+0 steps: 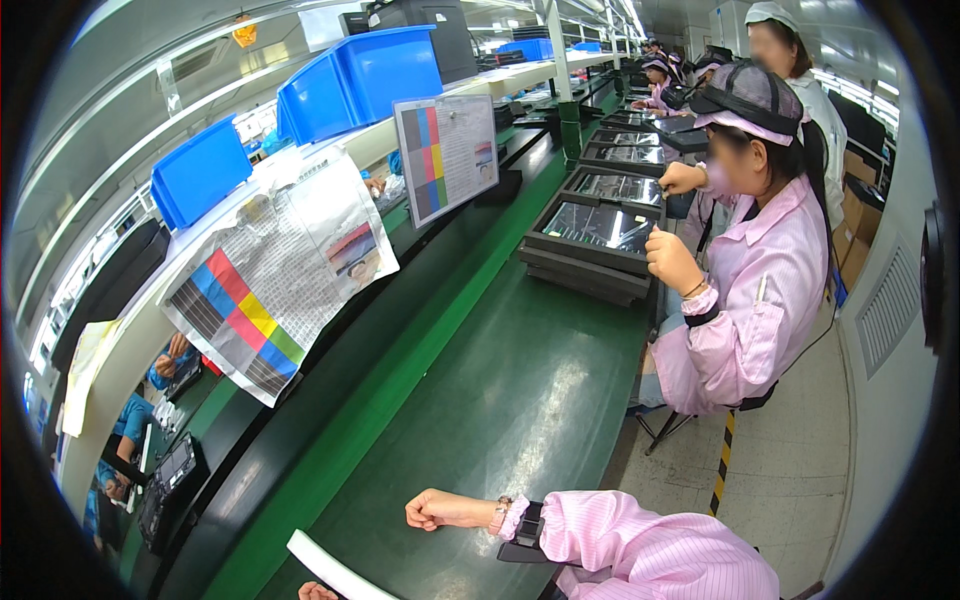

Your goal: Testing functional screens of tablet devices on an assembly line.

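Observation:
My right hand [435,508] rests on the green work surface [480,430], its fingers curled in, with nothing visible in them. A pink striped sleeve with a dark wrist strap [528,527] covers that arm. At the lower edge only a small part of my left hand [317,592] shows; most of its fingers are cut off. Close beside it, a curved white strip [335,568] rises from the bottom of the picture; its kind I cannot make out.
Stacked black trays with dark glossy panels [595,228] stand farther along the line before a seated co-worker in pink [750,300]. Another person [815,105] stands behind. Printed colour sheets [270,270] hang from the shelf at left, with blue bins [360,80] above.

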`<move>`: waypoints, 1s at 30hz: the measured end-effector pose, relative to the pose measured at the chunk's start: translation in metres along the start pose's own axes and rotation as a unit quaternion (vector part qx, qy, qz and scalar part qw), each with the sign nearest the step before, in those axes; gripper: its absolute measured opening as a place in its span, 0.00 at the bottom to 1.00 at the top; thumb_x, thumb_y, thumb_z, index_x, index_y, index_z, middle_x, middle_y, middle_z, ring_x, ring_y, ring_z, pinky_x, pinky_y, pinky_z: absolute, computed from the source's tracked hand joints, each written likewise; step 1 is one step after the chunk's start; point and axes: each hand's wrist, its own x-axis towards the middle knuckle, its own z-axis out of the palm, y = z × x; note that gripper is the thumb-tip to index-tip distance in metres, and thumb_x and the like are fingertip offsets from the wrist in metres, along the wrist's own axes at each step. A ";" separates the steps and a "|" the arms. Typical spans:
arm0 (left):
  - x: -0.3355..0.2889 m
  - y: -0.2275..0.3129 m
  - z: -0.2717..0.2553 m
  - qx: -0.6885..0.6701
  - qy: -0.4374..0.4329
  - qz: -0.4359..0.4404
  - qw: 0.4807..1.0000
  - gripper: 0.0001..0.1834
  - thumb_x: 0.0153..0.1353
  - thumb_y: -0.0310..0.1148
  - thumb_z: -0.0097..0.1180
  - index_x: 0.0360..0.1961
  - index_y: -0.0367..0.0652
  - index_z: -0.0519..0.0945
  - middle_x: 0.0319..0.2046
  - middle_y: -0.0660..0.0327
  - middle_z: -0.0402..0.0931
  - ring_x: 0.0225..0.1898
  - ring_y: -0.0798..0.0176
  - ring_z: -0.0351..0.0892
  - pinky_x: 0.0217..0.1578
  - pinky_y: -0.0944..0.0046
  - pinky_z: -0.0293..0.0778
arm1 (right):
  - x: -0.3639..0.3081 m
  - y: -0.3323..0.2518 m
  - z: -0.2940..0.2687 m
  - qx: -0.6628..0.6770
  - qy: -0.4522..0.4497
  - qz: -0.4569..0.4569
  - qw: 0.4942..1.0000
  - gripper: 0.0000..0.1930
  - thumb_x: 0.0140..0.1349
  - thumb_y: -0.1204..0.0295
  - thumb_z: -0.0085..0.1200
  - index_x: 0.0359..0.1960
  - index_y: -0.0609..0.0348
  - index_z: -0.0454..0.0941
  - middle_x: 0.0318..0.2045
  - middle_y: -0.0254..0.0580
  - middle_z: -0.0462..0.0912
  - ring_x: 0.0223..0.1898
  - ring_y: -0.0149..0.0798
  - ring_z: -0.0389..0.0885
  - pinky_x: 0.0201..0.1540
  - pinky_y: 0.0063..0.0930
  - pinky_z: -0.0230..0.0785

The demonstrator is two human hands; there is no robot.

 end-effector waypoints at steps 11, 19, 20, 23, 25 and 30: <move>-0.002 0.004 0.004 -0.004 0.018 -0.010 1.000 0.10 0.60 0.24 0.45 0.41 0.32 0.72 0.27 0.56 0.73 0.28 0.65 0.70 0.32 0.69 0.68 | 0.000 0.000 0.000 0.005 -0.008 -0.007 1.000 0.09 0.47 0.81 0.37 0.13 0.55 0.62 0.16 0.29 0.63 0.17 0.22 0.55 0.21 0.17 0.48; 0.000 0.002 0.003 0.000 0.012 -0.005 1.000 0.10 0.60 0.26 0.46 0.41 0.32 0.72 0.27 0.56 0.73 0.27 0.65 0.70 0.32 0.69 0.68 | -0.001 -0.002 0.000 0.004 -0.002 0.004 1.000 0.09 0.48 0.82 0.37 0.13 0.55 0.62 0.16 0.29 0.63 0.17 0.22 0.55 0.21 0.17 0.48; 0.000 0.001 0.002 0.003 0.010 -0.002 1.000 0.10 0.60 0.26 0.46 0.41 0.32 0.72 0.27 0.56 0.73 0.27 0.65 0.70 0.32 0.69 0.67 | -0.001 -0.002 0.001 0.004 -0.002 0.004 1.000 0.09 0.48 0.82 0.37 0.13 0.55 0.62 0.16 0.29 0.63 0.17 0.22 0.55 0.21 0.17 0.48; 0.000 0.001 0.001 0.001 0.009 -0.003 1.000 0.10 0.60 0.26 0.46 0.41 0.32 0.72 0.27 0.56 0.73 0.27 0.65 0.70 0.32 0.69 0.67 | -0.001 -0.003 0.002 0.006 -0.004 0.003 1.000 0.10 0.48 0.82 0.37 0.13 0.55 0.62 0.16 0.29 0.63 0.17 0.22 0.55 0.21 0.17 0.48; 0.000 0.002 0.002 0.004 0.007 -0.001 1.000 0.10 0.60 0.27 0.46 0.41 0.32 0.72 0.27 0.56 0.73 0.27 0.65 0.70 0.32 0.69 0.67 | -0.001 -0.002 0.001 0.000 -0.004 0.000 1.000 0.10 0.48 0.81 0.37 0.13 0.55 0.62 0.16 0.29 0.62 0.17 0.22 0.54 0.21 0.17 0.48; 0.001 0.001 0.002 0.002 0.005 0.002 1.000 0.11 0.60 0.27 0.46 0.41 0.32 0.72 0.27 0.56 0.73 0.27 0.65 0.70 0.32 0.69 0.67 | 0.001 0.000 0.000 0.001 -0.001 0.002 1.000 0.09 0.48 0.81 0.37 0.13 0.55 0.62 0.16 0.29 0.63 0.17 0.22 0.55 0.21 0.17 0.48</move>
